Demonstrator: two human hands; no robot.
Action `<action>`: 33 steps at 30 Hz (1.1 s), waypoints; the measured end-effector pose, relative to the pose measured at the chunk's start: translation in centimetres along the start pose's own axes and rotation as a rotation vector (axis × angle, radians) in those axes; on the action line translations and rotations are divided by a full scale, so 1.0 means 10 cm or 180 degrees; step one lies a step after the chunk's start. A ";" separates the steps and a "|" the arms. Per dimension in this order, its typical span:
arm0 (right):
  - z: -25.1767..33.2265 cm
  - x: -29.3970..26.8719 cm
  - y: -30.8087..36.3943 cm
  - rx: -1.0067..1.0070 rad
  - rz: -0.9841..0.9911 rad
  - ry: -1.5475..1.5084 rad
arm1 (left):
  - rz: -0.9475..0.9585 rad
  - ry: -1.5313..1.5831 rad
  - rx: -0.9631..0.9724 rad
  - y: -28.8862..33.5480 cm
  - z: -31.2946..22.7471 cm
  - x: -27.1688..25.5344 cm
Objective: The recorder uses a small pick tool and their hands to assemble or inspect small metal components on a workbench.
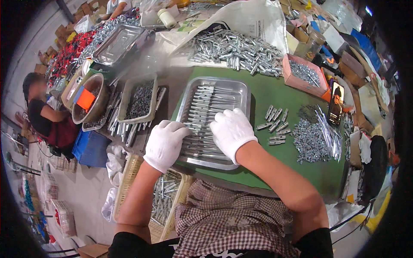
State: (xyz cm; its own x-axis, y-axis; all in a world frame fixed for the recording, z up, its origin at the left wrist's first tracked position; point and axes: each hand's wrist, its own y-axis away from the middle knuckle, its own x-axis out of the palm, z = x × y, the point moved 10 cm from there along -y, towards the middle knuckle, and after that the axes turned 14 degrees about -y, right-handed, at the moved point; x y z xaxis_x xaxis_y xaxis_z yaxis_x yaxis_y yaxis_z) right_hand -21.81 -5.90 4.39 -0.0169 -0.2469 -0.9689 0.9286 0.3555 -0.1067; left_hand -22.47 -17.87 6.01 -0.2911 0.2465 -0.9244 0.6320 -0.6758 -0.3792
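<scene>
A shallow steel tray (248,95) lies on the green work mat, holding a stack of slim metal rods (208,103) with thicker silver sleeves on them. The rods lie crosswise, side by side. My left hand (165,145), in a white knit glove, is closed at the tray's left edge, fingertips on the sleeve ends. Over the tray's right half, my right hand (232,132), gloved alike, has its fingers curled down onto the thin rod ends. The fingers partly hide what they grip. Right of the tray lie several loose metal sleeves (274,120).
A heap of small metal nuts (312,142) and thin pins (329,135) lies at right, beside a propped phone (336,103). Behind are a sleeve pile (241,49) and pink box (320,91). A screw tub (124,115) stands left; a yellow basket (121,189) below. Another person (51,114) sits far left.
</scene>
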 end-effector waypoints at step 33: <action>0.13 -0.11 0.02 -0.0253 -0.0287 -0.0278 | -0.0452 0.0315 -0.0900 0.23 0.57 -0.10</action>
State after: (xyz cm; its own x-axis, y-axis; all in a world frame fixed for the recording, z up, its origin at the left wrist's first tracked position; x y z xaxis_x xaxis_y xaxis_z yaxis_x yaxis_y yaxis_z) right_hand -21.10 -6.68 5.74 -0.0632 -0.3572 -0.9319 0.8924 0.3979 -0.2131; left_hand -24.82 -23.61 6.25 -0.3281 0.4002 -0.8557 0.7685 -0.4136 -0.4881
